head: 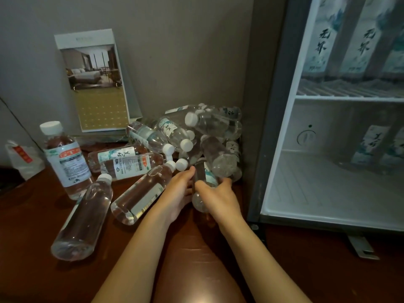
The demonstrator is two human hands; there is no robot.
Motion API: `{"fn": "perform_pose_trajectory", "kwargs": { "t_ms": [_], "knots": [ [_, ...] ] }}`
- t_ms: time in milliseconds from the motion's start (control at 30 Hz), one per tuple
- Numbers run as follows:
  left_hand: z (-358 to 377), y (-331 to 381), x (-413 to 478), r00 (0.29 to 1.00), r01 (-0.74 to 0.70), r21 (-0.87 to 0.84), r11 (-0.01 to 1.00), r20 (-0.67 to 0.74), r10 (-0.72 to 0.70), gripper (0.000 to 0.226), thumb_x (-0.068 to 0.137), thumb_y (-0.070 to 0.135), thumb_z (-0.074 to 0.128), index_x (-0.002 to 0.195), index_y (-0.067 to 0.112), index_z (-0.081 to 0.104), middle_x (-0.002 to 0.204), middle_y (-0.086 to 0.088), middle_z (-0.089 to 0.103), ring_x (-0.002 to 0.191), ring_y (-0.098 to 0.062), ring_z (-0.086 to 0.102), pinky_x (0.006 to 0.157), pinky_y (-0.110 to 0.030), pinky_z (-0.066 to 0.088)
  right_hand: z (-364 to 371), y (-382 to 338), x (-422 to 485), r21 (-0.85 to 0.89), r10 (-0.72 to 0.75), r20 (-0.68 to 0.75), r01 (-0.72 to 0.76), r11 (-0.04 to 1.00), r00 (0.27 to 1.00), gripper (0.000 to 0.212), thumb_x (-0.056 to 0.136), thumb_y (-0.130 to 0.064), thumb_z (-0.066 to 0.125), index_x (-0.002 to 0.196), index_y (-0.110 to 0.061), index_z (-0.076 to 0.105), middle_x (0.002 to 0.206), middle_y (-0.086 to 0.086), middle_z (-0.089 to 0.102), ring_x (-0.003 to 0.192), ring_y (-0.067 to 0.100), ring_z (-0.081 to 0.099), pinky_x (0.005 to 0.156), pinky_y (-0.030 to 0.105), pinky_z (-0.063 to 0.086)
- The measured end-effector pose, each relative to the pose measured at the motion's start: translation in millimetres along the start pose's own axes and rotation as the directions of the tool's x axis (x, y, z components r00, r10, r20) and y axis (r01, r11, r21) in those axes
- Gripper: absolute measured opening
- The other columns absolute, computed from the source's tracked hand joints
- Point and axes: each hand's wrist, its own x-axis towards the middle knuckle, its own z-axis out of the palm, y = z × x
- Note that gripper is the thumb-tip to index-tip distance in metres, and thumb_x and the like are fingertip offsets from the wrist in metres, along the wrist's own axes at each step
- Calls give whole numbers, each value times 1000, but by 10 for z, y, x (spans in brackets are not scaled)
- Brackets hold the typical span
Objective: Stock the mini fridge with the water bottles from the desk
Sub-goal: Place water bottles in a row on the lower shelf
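Gripping a bottle (pixel 202 176) in our right hand (pixel 219 199), fingers curled over it, we hold it at the pile's (pixel 209 124) foot on the desk (pixel 26 248), beside the open fridge (pixel 306 193). Our left hand (pixel 178 193) touches its side, but its fingers are hidden, so we cannot tell its grip.

Head-worn view, close down over desk (pixel 26 248)

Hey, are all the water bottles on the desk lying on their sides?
No, one bottle with a white cap stands upright near the left end of the desk.
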Motion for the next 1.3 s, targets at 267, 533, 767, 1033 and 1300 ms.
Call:
{"fn": "perform_pose_trajectory", "kwargs": {
  "t_ms": [267,533,767,1033,1300],
  "knots": [
    [-128,4,-37,988,1,57,998,-151,8,30,86,30,60,109,11,63,102,-9,70,89,-25,67,67,-30,51,16,6,-106,345,31,309,-142,928,951,54,81,-30,57,130,-25,36,105,8,61,83,24,66,54,28,54],
    [-90,-3,-66,950,-109,98,989,-283,133,24,83,28,65,99,11,63,94,-11,70,87,-25,67,72,-36,52,-26,2,-105,448,22,487,-272,852,873,39,90,-35,47,113,-5,57,84,15,69,55,24,64,45,26,54],
    [-115,9,-84,888,-169,280,945,-374,270,16,83,33,62,87,18,63,90,-6,68,83,-21,63,76,-37,50,-105,-24,-138,545,-31,599,-379,748,800,30,82,-24,48,91,-4,67,77,12,66,59,26,63,52,32,55],
    [-140,115,-131,762,-347,260,901,-481,433,7,89,25,56,84,22,61,87,2,63,88,-18,59,81,-37,46,-187,-111,-211,644,-159,637,-408,648,754,31,62,-21,55,75,0,72,78,17,61,61,30,58,52,34,55],
    [-110,125,-162,828,-403,-7,915,-428,361,12,90,25,57,101,22,60,109,-9,64,98,-22,62,80,-32,50,-178,-95,-180,488,-189,505,-97,868,842,66,54,-16,61,120,-18,54,100,12,65,80,27,65,58,32,53]
  ]
}}
